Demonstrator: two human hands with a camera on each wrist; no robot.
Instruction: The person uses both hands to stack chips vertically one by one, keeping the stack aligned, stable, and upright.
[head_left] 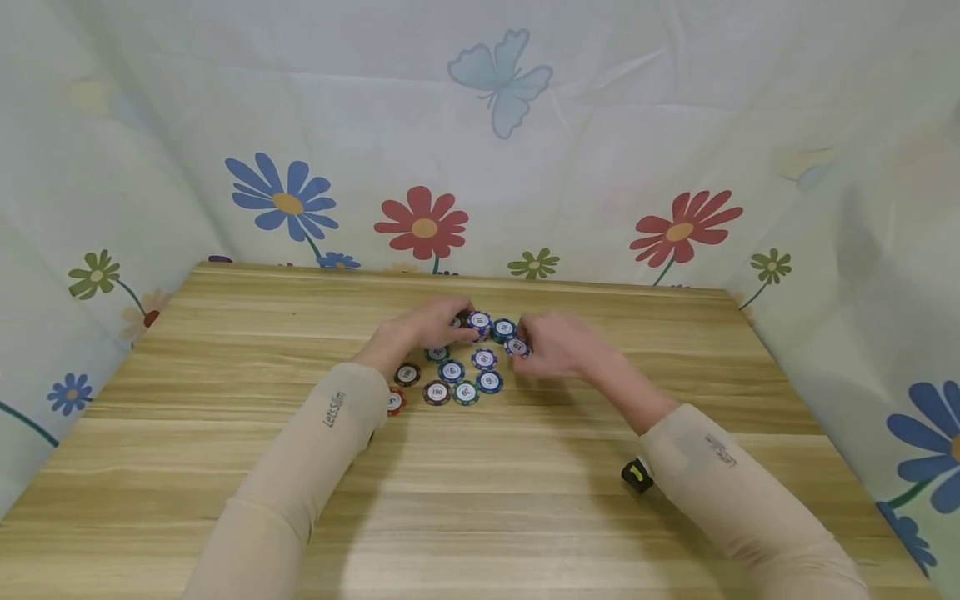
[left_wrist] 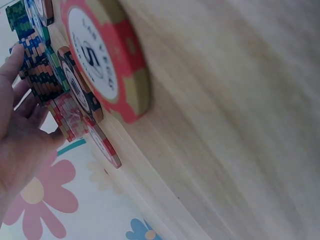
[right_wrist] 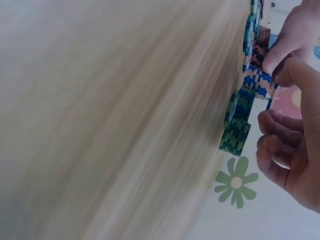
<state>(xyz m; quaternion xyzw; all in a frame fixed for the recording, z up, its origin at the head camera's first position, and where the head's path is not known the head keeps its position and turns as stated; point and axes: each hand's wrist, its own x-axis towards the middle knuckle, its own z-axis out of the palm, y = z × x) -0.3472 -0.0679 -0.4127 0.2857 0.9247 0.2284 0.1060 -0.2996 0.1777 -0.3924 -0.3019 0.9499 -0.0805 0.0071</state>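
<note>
Well, side-on L wrist cam gives us a red stack (left_wrist: 64,117), hidden in head cam; R hand (head_left: 558,343) pinches blue chip (head_left: 516,347), L hand (head_left: 423,325) grips blue stack (head_left: 480,321) just beside it.

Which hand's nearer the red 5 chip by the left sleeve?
Left. The left hand is just beyond the red 5 chip, at the stacked chips; the right hand is farther right, holding a blue-rimmed 10 chip.

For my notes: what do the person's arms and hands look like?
The left sleeve and right sleeve are beige with dark lettering, the left reading "LetsSlim". A black, yellow-marked piece shows beside the right. The left hand and right hand are gloveless.
</note>
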